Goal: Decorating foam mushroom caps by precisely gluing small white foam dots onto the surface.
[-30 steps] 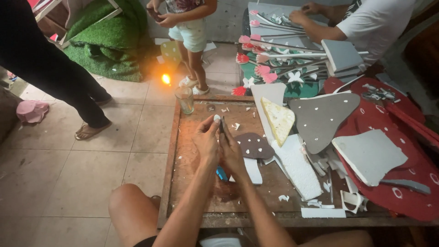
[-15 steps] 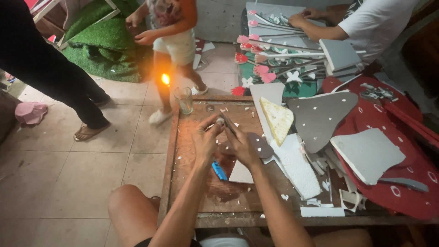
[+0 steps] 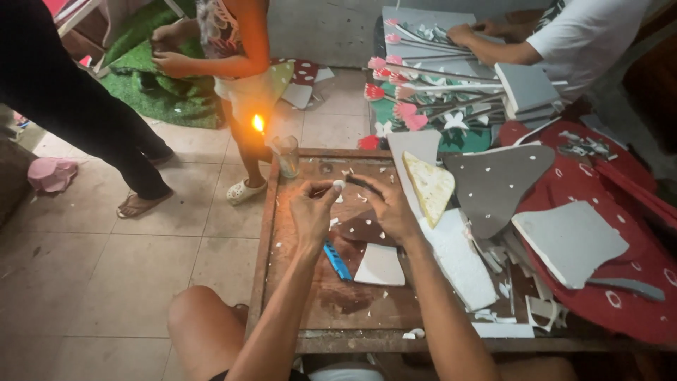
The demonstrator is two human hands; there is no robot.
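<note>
Both hands are raised over the low wooden table (image 3: 282, 282) at centre frame. Left hand (image 3: 312, 212) is closed in a pinch, thumb and fingertips gripping a small white dot (image 3: 339, 185) of foam, just left of the other hand. Right hand (image 3: 384, 207) is curled shut around a dark curved foam strip (image 3: 363, 184), which sticks out toward the upper left, its end near the dot (can't tell if they touch).

Below the hands, on the table: a blue cutter (image 3: 337, 261) lying diagonally, a white foam piece (image 3: 381, 266) just right of it, and a dark brown foam piece (image 3: 367, 229) with white dots, partly under the right hand. White scraps are scattered about the tabletop.

Right of the hands: a cream triangular piece (image 3: 431, 185), a long white foam slab (image 3: 458, 257), and a large grey spotted shape (image 3: 497, 183). Far right, a red spotted sheet (image 3: 635, 261) with a grey panel (image 3: 568, 240) on top.

At the table's upper-left corner a lit candle flame (image 3: 258, 123) burns beside a clear glass (image 3: 287, 155). Upper centre, pink and white paper flowers (image 3: 409, 106) on a grey board.

3 other people in view: 1 in dark trousers (image 3: 77, 106) upper left, 1 standing by the candle w/ a white sandal (image 3: 245, 190), and 1 in a white shirt (image 3: 585, 35) upper right, hands on the flower board. Green turf mat (image 3: 141, 77) upper left.
</note>
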